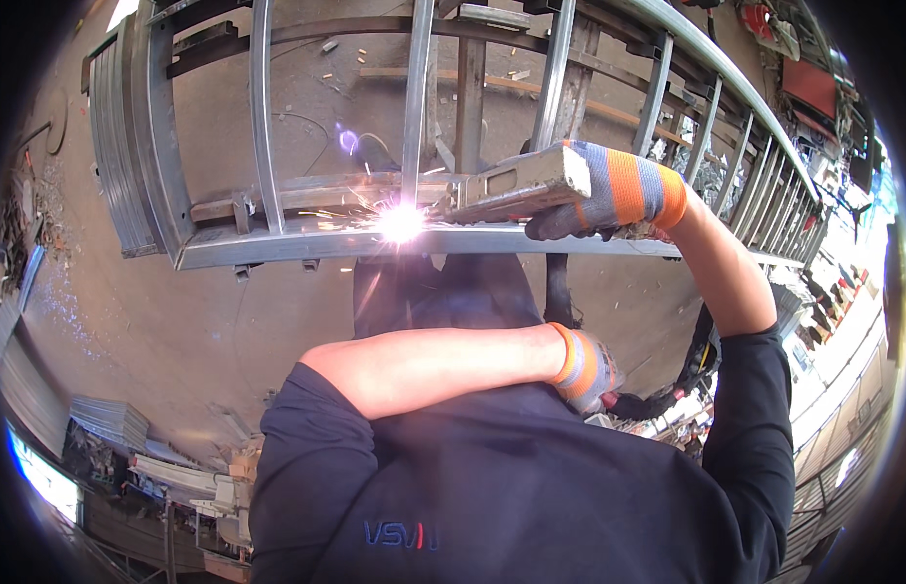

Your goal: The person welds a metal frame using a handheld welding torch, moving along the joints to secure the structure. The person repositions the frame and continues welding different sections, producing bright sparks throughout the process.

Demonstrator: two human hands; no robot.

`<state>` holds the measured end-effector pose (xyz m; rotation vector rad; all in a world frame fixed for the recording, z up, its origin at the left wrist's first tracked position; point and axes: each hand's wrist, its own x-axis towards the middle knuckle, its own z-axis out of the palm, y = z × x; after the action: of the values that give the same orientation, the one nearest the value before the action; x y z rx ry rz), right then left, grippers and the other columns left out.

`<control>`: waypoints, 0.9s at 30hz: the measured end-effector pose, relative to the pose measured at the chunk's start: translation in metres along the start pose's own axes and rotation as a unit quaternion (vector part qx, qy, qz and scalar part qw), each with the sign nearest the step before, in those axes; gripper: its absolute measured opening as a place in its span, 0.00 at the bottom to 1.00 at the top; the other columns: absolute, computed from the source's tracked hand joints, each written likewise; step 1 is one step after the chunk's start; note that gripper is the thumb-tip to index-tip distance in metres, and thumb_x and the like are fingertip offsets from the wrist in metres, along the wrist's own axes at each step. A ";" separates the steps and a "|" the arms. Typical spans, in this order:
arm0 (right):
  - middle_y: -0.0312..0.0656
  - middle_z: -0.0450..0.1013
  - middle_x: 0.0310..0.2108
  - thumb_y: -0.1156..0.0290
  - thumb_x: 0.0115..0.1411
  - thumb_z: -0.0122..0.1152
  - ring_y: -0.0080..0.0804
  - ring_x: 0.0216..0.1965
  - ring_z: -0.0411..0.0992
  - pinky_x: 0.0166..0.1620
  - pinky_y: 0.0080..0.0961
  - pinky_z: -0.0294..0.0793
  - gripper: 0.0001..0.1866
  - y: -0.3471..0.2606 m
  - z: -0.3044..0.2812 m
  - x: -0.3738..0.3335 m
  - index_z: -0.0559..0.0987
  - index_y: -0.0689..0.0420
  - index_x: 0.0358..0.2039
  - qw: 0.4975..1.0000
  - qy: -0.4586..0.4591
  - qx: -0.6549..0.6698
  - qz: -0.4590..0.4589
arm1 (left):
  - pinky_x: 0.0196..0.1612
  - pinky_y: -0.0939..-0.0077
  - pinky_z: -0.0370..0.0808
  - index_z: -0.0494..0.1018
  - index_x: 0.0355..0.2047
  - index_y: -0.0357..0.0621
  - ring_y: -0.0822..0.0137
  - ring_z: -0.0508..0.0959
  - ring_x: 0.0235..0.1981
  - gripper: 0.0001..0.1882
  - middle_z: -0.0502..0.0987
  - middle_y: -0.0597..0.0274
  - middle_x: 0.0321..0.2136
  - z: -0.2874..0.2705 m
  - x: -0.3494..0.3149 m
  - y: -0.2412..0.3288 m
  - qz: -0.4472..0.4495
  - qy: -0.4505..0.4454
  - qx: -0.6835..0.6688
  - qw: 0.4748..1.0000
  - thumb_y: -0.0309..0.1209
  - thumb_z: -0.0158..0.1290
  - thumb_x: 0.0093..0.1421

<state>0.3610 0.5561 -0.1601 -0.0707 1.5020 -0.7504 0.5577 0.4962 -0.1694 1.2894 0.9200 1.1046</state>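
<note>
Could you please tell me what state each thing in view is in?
Bright white welding spark: lit, throwing sparks.
Silver ladder-like metal frame: bars in place between rails; the joint at the spark is hidden by glare.
Worn grey-beige boxy tool: held, front end toward the spark.
Right hand in grey-and-orange striped glove: closed on the tool.
Left hand in matching glove: beside the cable, grip unclear.
Thick black cable: curved.

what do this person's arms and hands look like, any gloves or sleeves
The left hand and right hand wear striped gloves in greyish blue and orange, with orange cuffs. Dark navy sleeves end near the elbows, leaving the forearms bare.
</note>
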 end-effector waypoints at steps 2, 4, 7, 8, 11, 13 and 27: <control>0.32 0.79 0.27 0.60 0.54 0.80 0.18 0.22 0.72 0.23 0.21 0.71 0.23 -0.002 0.001 0.000 0.88 0.54 0.49 1.000 -0.003 -0.001 -0.011 | 0.61 0.59 0.77 0.82 0.59 0.48 0.54 0.83 0.58 0.23 0.86 0.57 0.55 0.001 0.001 -0.001 0.002 0.001 0.008 1.000 0.41 0.54 0.67; 0.32 0.79 0.28 0.60 0.55 0.80 0.18 0.22 0.72 0.23 0.21 0.71 0.23 -0.003 0.002 0.000 0.88 0.54 0.50 1.000 -0.003 -0.001 -0.023 | 0.60 0.58 0.77 0.82 0.58 0.47 0.54 0.83 0.58 0.23 0.86 0.57 0.55 0.001 0.002 -0.001 -0.002 -0.002 0.015 1.000 0.41 0.54 0.67; 0.32 0.80 0.28 0.61 0.55 0.79 0.17 0.22 0.72 0.23 0.20 0.71 0.23 -0.002 0.003 -0.001 0.88 0.55 0.50 1.000 -0.004 0.000 -0.028 | 0.61 0.58 0.77 0.81 0.59 0.47 0.53 0.83 0.58 0.23 0.85 0.55 0.55 0.001 0.003 -0.001 -0.011 -0.011 0.022 1.000 0.41 0.54 0.67; 0.32 0.80 0.28 0.61 0.55 0.79 0.17 0.22 0.72 0.23 0.20 0.71 0.23 -0.002 0.003 0.000 0.88 0.55 0.50 0.999 0.010 -0.018 -0.048 | 0.61 0.58 0.77 0.81 0.59 0.47 0.53 0.83 0.58 0.23 0.85 0.55 0.55 0.001 0.003 -0.001 -0.012 -0.013 0.023 1.000 0.42 0.54 0.67; 0.32 0.81 0.29 0.62 0.55 0.79 0.17 0.22 0.72 0.23 0.20 0.70 0.22 0.001 0.003 -0.002 0.88 0.55 0.50 1.000 -0.002 -0.001 -0.030 | 0.61 0.58 0.77 0.81 0.59 0.47 0.53 0.82 0.58 0.24 0.85 0.54 0.55 0.001 0.003 -0.001 -0.002 -0.007 0.006 1.000 0.42 0.54 0.68; 0.32 0.81 0.29 0.62 0.55 0.79 0.17 0.22 0.72 0.23 0.20 0.70 0.22 0.004 0.002 -0.003 0.88 0.55 0.50 1.000 0.001 0.000 -0.029 | 0.61 0.58 0.77 0.81 0.59 0.47 0.53 0.82 0.58 0.24 0.85 0.54 0.55 0.000 0.003 -0.001 -0.005 -0.010 0.002 1.000 0.42 0.53 0.68; 0.30 0.79 0.25 0.59 0.55 0.79 0.17 0.20 0.70 0.23 0.20 0.69 0.22 0.009 -0.003 -0.019 0.89 0.54 0.48 1.000 0.014 0.021 -0.006 | 0.60 0.58 0.77 0.82 0.59 0.48 0.51 0.82 0.57 0.24 0.86 0.53 0.54 0.001 0.002 -0.002 -0.002 -0.003 0.006 1.000 0.43 0.52 0.69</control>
<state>0.3642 0.5732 -0.1485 -0.0380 1.5120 -0.7952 0.5597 0.4982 -0.1712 1.3001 0.9261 1.0925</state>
